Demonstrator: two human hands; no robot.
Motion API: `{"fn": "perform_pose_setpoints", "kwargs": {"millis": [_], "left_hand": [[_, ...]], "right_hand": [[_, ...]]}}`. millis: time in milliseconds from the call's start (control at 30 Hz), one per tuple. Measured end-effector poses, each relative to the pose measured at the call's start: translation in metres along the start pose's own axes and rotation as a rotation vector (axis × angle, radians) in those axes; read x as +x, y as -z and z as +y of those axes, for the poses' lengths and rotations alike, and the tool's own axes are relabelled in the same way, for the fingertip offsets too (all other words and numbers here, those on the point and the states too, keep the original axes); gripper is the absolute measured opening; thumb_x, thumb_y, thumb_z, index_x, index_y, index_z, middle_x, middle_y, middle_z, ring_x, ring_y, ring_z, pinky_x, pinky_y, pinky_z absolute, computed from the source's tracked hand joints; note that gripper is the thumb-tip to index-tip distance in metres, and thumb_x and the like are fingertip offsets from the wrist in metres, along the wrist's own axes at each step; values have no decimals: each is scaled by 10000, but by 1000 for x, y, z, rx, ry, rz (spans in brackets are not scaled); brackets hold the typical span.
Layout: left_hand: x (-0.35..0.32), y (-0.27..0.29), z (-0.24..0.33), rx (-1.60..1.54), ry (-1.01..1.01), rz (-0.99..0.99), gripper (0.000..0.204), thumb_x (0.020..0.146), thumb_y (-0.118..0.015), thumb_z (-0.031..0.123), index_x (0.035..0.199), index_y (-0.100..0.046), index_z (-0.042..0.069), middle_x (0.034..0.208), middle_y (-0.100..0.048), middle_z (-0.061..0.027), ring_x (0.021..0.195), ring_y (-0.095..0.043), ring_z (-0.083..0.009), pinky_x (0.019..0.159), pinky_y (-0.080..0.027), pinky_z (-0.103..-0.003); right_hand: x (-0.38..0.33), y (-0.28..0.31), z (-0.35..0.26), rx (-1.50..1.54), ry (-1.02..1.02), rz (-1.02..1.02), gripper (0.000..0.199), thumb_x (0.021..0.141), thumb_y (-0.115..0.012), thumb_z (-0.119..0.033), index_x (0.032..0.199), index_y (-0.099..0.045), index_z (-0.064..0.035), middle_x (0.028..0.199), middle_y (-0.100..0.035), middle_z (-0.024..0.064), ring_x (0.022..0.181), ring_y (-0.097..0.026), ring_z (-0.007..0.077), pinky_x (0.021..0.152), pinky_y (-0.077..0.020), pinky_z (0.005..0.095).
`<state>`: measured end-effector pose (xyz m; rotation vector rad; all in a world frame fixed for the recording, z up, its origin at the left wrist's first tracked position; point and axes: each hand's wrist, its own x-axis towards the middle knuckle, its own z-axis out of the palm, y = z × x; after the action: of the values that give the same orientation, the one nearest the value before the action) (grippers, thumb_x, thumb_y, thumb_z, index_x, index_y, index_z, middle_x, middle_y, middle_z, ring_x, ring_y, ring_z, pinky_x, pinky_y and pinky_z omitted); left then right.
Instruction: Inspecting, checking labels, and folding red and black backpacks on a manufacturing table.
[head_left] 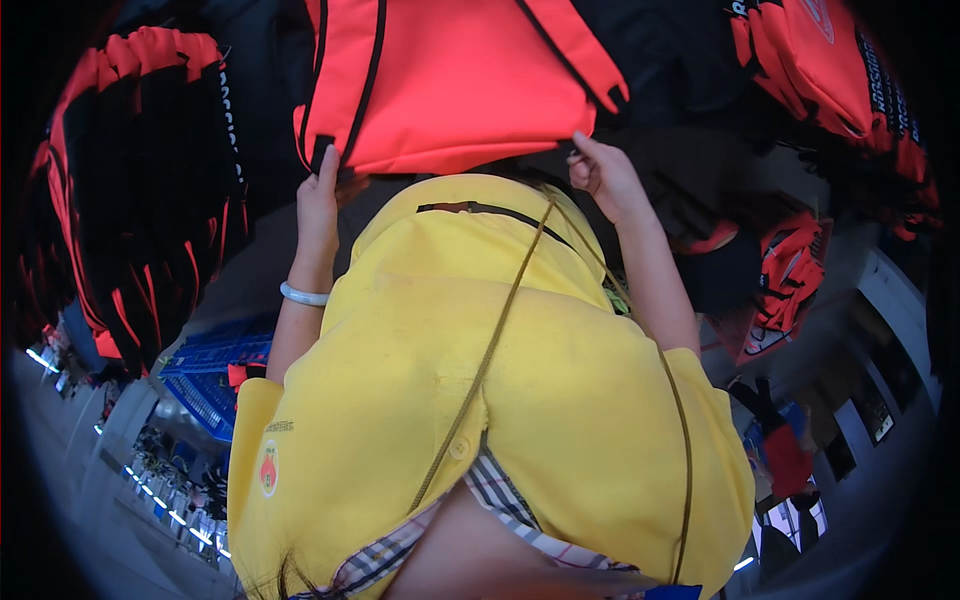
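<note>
A bright red-orange backpack (470, 90) lies in front of me, its two shoulder straps edged in black and its top cut off by the picture's upper edge. At its near left corner, my left hand (319, 205) is closed on the backpack by the black strap end, thumb on top and the other fingers mostly hidden. My right hand (607, 178) pinches the near right corner of the backpack between thumb and forefinger, the other fingers curled in. The backpack's near edge faces me between both hands.
Black and red backpacks (150, 190) are stacked at the left. More red-orange bags (820, 70) lie at the far right. A blue plastic crate (205, 375) stands low at the left, and a red crate (765, 335) with red pieces is at the right. Another person (785, 450) is beyond.
</note>
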<state>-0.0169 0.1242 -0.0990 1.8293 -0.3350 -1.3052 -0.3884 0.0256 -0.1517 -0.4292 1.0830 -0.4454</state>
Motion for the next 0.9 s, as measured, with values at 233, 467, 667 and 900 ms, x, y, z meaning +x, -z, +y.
{"fn": "perform_pose_setpoints", "kwargs": {"millis": [233, 467, 667, 900], "left_hand": [[10, 0, 9, -224, 111, 12, 347, 906, -631, 407, 763, -601, 92, 846, -699, -82, 795, -683, -183, 765, -515, -307], [2, -3, -1, -3, 132, -74, 425, 989, -441, 436, 1082, -597, 52, 1069, -679, -90, 958, -661, -171, 807, -477, -299], [3, 2, -9, -113, 115, -111, 484, 1002, -375, 465, 1131, -600, 57, 1142, -656, -86, 1064, -625, -171, 864, -434, -299], [4, 0, -5, -141, 118, -138, 450, 1012, -377, 425, 1080, -615, 49, 1120, -658, -98, 1057, -634, -197, 909, -441, -328]], "right_hand": [[0, -25, -34, 81, 119, 52, 336, 960, -563, -307, 712, -552, -81, 553, -445, -32, 501, -420, 84, 503, -346, 233], [9, -12, -14, -170, 239, 155, 367, 972, -540, -342, 737, -589, -65, 588, -494, -42, 520, -425, 27, 498, -323, 178], [11, -8, -8, -278, 258, 162, 368, 973, -536, -350, 744, -620, -74, 603, -529, -49, 539, -456, 22, 514, -344, 179], [14, -3, -3, -289, 208, 139, 281, 967, -550, -306, 901, -659, -55, 717, -591, -42, 633, -510, 30, 614, -401, 175]]}}
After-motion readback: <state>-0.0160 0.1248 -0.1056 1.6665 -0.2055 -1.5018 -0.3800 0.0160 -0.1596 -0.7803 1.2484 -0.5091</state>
